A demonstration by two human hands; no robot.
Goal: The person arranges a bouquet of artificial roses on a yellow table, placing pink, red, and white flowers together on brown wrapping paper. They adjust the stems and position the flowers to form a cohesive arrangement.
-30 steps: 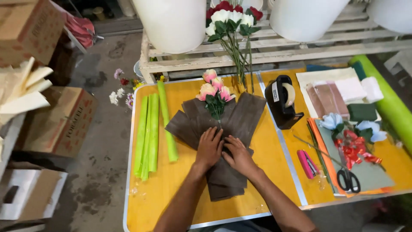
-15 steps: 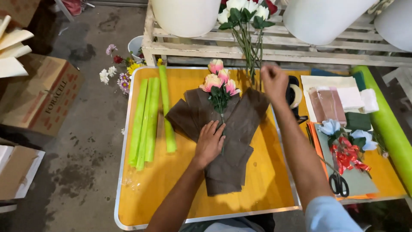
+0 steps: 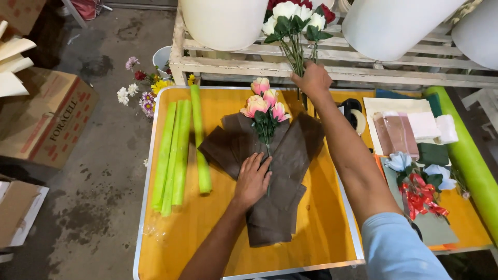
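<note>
On the far left of the yellow table point(image 3: 171, 236) lie four green paper rolls point(image 3: 179, 150), their long axes running away from you, well apart from either hand. Just right of them, your left hand point(image 3: 252, 179) presses flat, fingers spread and holding nothing closed, on the fanned brown wrapping sheets point(image 3: 280, 171). It pins the lower stems of the pink rose bunch point(image 3: 263, 103), whose heads point away from you and whose stems run straight back toward that palm. Further right and beyond the table's far edge, your right hand point(image 3: 311, 80) is closed around the stems of the white and red rose bunch point(image 3: 295, 21); how tightly, you cannot tell, since the fingers curl out of sight. Those stems stand nearly upright against the white wooden rack point(image 3: 404, 72), blooms above the fist. So the second bunch sits up and right of the pink one, its axis roughly in line with the pink stems. Past your right forearm lie a tape dispenser point(image 3: 354, 115) and a red ribbon bow point(image 3: 420, 194).
</note>
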